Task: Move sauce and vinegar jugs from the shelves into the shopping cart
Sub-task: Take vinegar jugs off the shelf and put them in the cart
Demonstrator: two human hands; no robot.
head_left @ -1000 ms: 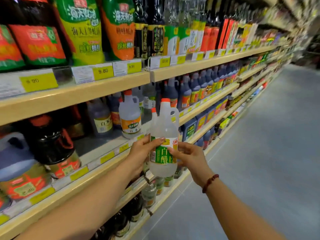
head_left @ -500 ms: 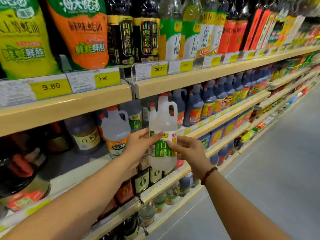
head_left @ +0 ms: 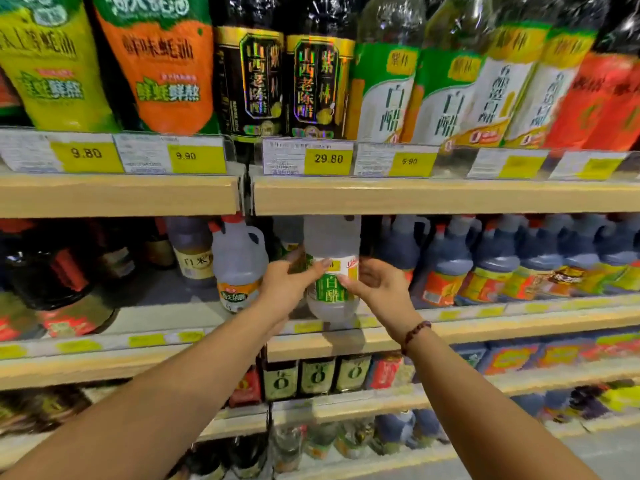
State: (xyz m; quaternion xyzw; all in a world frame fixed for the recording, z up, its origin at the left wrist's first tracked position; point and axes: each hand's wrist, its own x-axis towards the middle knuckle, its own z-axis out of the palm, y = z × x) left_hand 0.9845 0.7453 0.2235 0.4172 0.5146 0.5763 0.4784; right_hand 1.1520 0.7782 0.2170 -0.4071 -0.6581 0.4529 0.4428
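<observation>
white vinegar jug (head_left: 331,271) upright, gripped between left hand (head_left: 284,289) and right hand (head_left: 381,289) fingers (head_left: 346,282)

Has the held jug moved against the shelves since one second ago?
Yes. The jug, once out in the aisle, now sits back over the shelf lip, its top hidden.

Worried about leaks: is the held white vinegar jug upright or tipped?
Upright: the white vinegar jug stands vertical, label level, between left hand and right hand.
</observation>
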